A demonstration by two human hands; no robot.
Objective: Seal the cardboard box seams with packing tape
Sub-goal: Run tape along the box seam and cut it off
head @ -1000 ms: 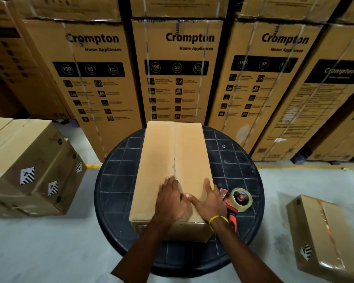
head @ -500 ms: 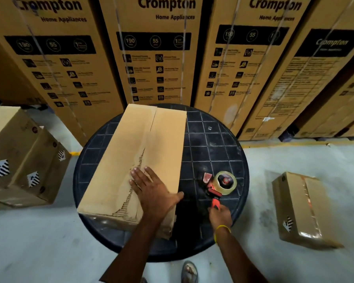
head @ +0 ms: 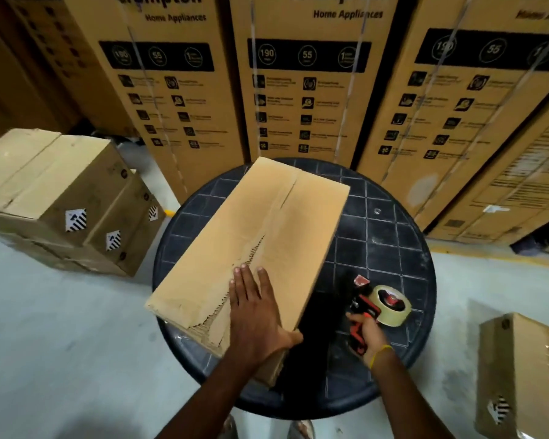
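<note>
A long plain cardboard box [head: 251, 229] lies slanted on a round black table [head: 390, 248], its top flaps meeting along a ragged, torn centre seam. My left hand [head: 257, 315] presses flat on the near end of the box, fingers spread over the seam. To the right of the box, my right hand [head: 366, 334] grips the red and black handle of a tape dispenser [head: 384, 307] that carries a roll of clear tape and rests on the table.
Tall printed appliance cartons [head: 301, 83] form a wall behind the table. Stacked brown boxes [head: 51, 198] sit on the floor at left. A taped box [head: 526, 375] lies on the grey floor at right. My feet show under the table's near edge.
My right hand left the box top and took hold of the tape dispenser's handle. The box has turned to slant leftward under my left hand. The view tilted down.
</note>
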